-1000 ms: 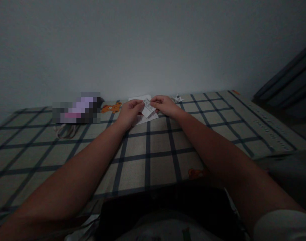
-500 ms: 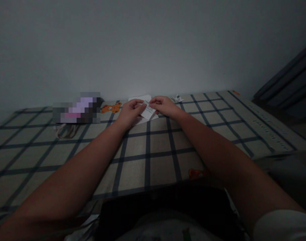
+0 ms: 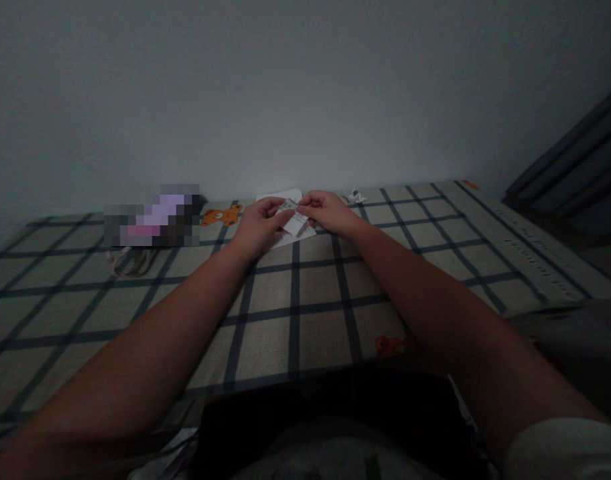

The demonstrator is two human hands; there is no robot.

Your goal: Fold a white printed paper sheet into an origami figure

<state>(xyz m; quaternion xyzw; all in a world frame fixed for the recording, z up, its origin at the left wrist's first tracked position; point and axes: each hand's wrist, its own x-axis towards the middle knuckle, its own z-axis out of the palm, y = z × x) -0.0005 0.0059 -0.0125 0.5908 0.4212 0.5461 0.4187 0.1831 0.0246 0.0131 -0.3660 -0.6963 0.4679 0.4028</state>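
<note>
Both my arms reach forward over a checked bedsheet [image 3: 295,300] toward the wall. My left hand [image 3: 258,225] and my right hand [image 3: 325,210] meet over a small folded piece of printed paper [image 3: 294,219], each pinching one side of it. Under that piece lies a flat white sheet of paper [image 3: 285,197] on the bed. The fingers of both hands are curled closed on the small paper.
A small crumpled or folded paper shape [image 3: 354,196] lies just right of my right hand by the wall. An orange bear print [image 3: 221,215] marks the sheet to the left, beside a blurred purple object [image 3: 153,217] and a loop of cord [image 3: 130,260]. A dark curtain [image 3: 570,173] hangs at right.
The small paper looks folded smaller and sits lower between my fingertips. My hands have stayed in nearly the same place.
</note>
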